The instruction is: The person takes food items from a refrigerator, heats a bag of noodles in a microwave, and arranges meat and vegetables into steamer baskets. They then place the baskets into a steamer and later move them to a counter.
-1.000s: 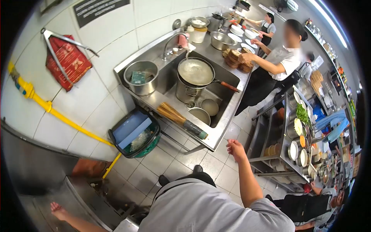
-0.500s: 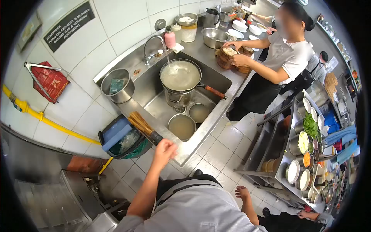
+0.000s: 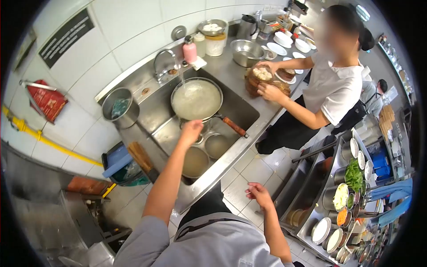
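While water ran from the curved steel tap (image 3: 162, 60) into the wide round steel pan full of cloudy liquid (image 3: 196, 99), the left hand (image 3: 191, 132) hung over the stainless steel sink (image 3: 242, 113) at the centre of the frame, just below the pan's near rim. The pan lay up and slightly right of the fingertips, close by, though whether they touched the rim could not be told from this angle. Its brown wooden handle (image 3: 234, 127) ran from the rim down to the right, so the long axis pointed toward the lower right of the frame, well to the right of the hand. The left hand's fingers were curled loosely downward and held together, clamped on nothing that showed. That arm reached long and nearly straight from the lower left, forearm sloping up to the sink. The right hand (image 3: 259, 196) was clearly the farther one, hanging over the floor tiles at lower centre, fingers slightly apart and empty. Two smaller round steel bowls of murky water (image 3: 195, 161) sat in the sink just below the left hand. At upper right, a co-worker in a white shirt (image 3: 333, 89) handled a round wooden steamer basket (image 3: 257, 80) on the counter.
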Tool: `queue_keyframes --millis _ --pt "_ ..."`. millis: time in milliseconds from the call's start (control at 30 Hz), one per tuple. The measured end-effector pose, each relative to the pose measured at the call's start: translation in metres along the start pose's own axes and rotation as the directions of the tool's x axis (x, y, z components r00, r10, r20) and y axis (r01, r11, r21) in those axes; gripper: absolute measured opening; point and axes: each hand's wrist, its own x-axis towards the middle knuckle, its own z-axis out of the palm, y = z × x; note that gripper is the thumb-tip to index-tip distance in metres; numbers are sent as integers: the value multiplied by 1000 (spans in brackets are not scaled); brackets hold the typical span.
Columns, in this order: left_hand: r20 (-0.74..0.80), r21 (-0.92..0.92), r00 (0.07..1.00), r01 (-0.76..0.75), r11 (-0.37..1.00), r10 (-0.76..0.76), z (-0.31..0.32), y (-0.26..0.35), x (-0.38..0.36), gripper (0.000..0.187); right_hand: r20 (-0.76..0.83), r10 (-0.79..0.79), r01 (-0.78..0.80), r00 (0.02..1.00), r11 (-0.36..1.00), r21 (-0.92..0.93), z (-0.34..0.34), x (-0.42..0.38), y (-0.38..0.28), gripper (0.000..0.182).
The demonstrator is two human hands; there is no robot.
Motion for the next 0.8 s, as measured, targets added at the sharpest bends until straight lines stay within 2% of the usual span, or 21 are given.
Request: queue_keyframes --millis 33,67,100,133,167,233,300,333,367,400,433,500,533,600,667,700,733,767,800 --pt "-26 109 999 -27 994 30 -4 -1 27 25 82 6 -7 997 1000 10 4 9 -11 29" --pt "-34 122 998 49 991 -45 -10 -7 53 26 121 10 -11 993 1000 9 7 20 -10 30" --pt "-64 282 997 -19 959 39 -19 -31 84 26 148 29 -32 988 999 12 11 30 -12 30" --pt "-78 310 997 40 950 -17 -24 -34 103 29 173 51 -53 984 999 11 13 37 -16 29" --pt "-72 336 997 3 942 23 -28 -66 133 31 213 53 -50 976 999 -18 14 42 -25 29" --pt "-17 465 998 64 883 -63 -29 -78 162 35 263 72 -48 962 994 -95 15 52 -41 29" --pt "75 645 997 -56 762 10 -23 -138 208 33 292 77 -54 953 995 -88 15 68 -64 30" --pt "91 643 996 -64 763 7 -14 -138 207 33 315 70 -56 947 997 -53 17 73 -71 32" --pt "-83 344 964 265 901 -252 -5 -130 203 33 303 74 -63 950 997 -45 19 74 -87 32" --pt "-153 -29 832 535 844 -533 1 -128 198 34 279 75 -75 957 997 -10 20 71 -110 30" --pt "-139 -23 838 529 848 -527 4 -123 197 34 254 65 -74 965 997 26 20 74 -125 29" --pt "-112 -234 907 374 898 -407 4 -122 196 33 246 55 -56 968 998 -1 13 89 -125 27" --pt "-99 -240 910 371 897 -402 0 -120 197 33 252 55 -44 966 998 -48 5 98 -125 24" --pt "-15 207 947 316 926 -320 -19 -112 177 29 214 18 8 977 993 -118 -5 110 -128 21" --pt "-84 302 996 48 952 -23 -46 -98 134 29 190 -31 63 981 985 -163 -4 121 -130 19" --pt "-112 209 967 248 946 -228 -55 -56 111 29 203 -75 104 976 986 -133 -7 125 -135 19" --pt "-121 112 897 438 892 -425 -55 -22 94 30 214 -120 144 970 984 -102 -11 130 -140 19" --pt "-117 115 897 439 891 -426 -56 -30 88 30 207 -134 151 969 986 -67 -19 135 -150 25" --pt "-181 348 953 292 891 -242 -62 -39 80 30 204 -132 148 970 987 -65 -27 138 -162 25"
